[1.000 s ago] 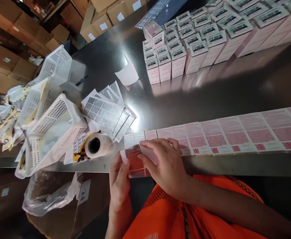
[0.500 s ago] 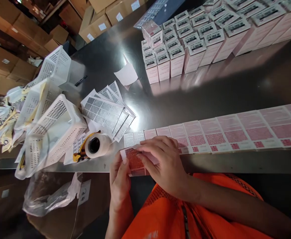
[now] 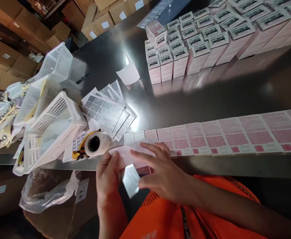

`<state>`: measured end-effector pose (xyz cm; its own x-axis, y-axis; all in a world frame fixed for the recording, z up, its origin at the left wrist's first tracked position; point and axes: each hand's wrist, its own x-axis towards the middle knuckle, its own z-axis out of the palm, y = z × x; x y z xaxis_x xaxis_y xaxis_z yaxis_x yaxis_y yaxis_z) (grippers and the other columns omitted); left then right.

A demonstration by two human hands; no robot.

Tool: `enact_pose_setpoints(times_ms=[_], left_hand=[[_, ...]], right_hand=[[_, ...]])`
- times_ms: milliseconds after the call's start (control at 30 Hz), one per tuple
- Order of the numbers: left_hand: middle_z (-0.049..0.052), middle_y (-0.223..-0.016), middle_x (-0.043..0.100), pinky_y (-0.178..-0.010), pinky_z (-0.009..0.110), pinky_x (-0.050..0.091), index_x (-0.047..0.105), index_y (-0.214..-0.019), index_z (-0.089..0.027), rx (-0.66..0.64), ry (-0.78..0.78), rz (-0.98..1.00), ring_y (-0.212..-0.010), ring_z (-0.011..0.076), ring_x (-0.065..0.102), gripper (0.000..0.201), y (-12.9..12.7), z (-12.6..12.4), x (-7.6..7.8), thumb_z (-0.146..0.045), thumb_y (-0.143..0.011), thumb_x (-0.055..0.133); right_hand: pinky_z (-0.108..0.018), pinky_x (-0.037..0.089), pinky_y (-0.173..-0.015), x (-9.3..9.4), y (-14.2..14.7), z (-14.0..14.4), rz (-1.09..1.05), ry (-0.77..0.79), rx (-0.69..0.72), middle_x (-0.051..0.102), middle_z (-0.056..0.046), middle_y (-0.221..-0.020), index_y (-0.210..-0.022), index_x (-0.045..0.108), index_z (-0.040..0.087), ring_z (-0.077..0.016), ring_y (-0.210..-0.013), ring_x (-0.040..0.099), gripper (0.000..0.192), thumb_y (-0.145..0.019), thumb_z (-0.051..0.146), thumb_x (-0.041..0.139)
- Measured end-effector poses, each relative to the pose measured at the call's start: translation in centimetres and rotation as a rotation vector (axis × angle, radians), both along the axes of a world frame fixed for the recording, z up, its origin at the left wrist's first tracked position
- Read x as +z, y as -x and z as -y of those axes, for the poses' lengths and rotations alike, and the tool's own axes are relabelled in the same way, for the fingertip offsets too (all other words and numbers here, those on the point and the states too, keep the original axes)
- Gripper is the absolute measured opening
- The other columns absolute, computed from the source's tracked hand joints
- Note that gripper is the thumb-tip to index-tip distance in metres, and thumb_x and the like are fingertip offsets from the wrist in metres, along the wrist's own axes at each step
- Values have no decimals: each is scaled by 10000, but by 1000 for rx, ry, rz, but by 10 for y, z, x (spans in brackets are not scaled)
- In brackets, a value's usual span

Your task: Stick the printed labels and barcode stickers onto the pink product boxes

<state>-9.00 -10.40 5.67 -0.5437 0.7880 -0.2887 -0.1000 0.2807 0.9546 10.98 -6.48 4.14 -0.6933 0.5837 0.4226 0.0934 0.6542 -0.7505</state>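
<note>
Over the table's front edge, my left hand (image 3: 108, 172) grips the left end of a small pale pink carton (image 3: 127, 156) between thumb and fingers. My right hand (image 3: 157, 166) reaches across the carton with its fingers stretched apart, fingertips along the upper face. Beside the right thumb hangs a bright, shiny pale piece (image 3: 131, 182); whether it is a flap or a label I cannot tell. Behind my hands runs a row of pink printed cartons (image 3: 213, 136), laid side by side. Two greyish labels or cartons (image 3: 134, 137) end that row on the left.
Printed label sheets (image 3: 105, 111) lie left of centre, near a tape roll (image 3: 98, 143) and a yellow cutter (image 3: 78, 153). White perforated baskets (image 3: 72, 122) line the left side. Upright barcoded cartons (image 3: 180, 63) fill the back right. A curled white paper (image 3: 129, 73) and a pen (image 3: 82, 79) lie behind.
The carton has turned from its reddish printed face to a plain pale side. My left hand has shifted left, my right fingers have spread, and the shiny pale piece now shows.
</note>
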Motion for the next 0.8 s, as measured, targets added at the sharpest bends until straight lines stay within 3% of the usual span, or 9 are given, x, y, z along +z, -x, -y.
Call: enact_pose_setpoints(times_ms=[100, 167, 233, 300, 367, 433, 567, 667, 800], left_hand=[[4, -774, 721, -652, 205, 525, 733, -864, -183, 22, -24, -49, -690, 125, 646, 215, 28, 3, -1, -359, -747, 772], [12, -740, 713, -635, 202, 520, 738, -786, -184, -19, -46, -98, -674, 128, 638, 177, 49, 6, 1, -319, -679, 779], [28, -650, 677, -586, 230, 516, 718, -643, -173, -80, -32, -102, -624, 151, 626, 103, 66, 10, 4, -258, -597, 753], [43, -544, 605, -550, 284, 509, 657, -489, -173, -170, -36, -112, -565, 182, 598, 123, 72, 13, 6, -269, -559, 688], [44, -485, 535, -532, 304, 470, 569, -398, -194, -276, -84, -205, -535, 189, 560, 241, 65, 13, 4, -313, -603, 613], [31, -472, 495, -522, 285, 400, 511, -387, -205, -358, -124, -303, -529, 169, 524, 324, 47, 10, -1, -307, -688, 576], [-5, -499, 454, -515, 273, 302, 512, -467, -185, -599, -60, -463, -499, 117, 452, 413, 1, -1, -8, -254, -871, 560], [-24, -531, 443, -525, 258, 297, 499, -546, -181, -723, -43, -665, -505, 98, 439, 414, -20, -9, -9, -267, -951, 504], [-60, -576, 504, -520, 229, 323, 646, -1039, -188, -769, -42, -600, -509, 94, 479, 247, -23, -14, -10, -345, -993, 462]], right_hand=[[-421, 342, -1115, 10, -23, -4, -209, 32, 187, 605, -5, -1351, -840, 729, 270, -214, -1384, 412, 215, -946, 158, 579], [-359, 438, -1048, 15, -39, -10, -327, 132, 232, 644, -35, -1242, -903, 710, 247, -183, -1243, 550, 159, -945, 153, 588], [-314, 507, -959, 17, -53, -18, -376, 261, 142, 663, -40, -1137, -958, 677, 234, -162, -1104, 628, 108, -924, 143, 629], [-272, 543, -843, 14, -61, -29, -357, 365, -67, 674, -10, -1011, -965, 645, 246, -144, -966, 661, 152, -876, 133, 697], [-242, 539, -740, 10, -63, -40, -323, 441, -279, 662, 24, -884, -921, 624, 255, -124, -829, 657, 187, -835, 140, 743], [-227, 524, -669, 6, -59, -51, -307, 546, -380, 638, 34, -814, -870, 610, 241, -113, -745, 638, 179, -814, 180, 768], [-214, 489, -571, 4, -46, -67, -299, 853, -276, 611, 38, -748, -842, 584, 216, -103, -656, 611, 236, -771, 274, 802], [-213, 480, -567, 6, -39, -72, -270, 1023, -197, 607, 49, -723, -824, 565, 213, -93, -629, 597, 295, -728, 302, 830], [-216, 489, -590, 8, -33, -74, -230, 1117, -188, 609, 52, -719, -825, 569, 209, -87, -629, 588, 308, -712, 301, 840]])
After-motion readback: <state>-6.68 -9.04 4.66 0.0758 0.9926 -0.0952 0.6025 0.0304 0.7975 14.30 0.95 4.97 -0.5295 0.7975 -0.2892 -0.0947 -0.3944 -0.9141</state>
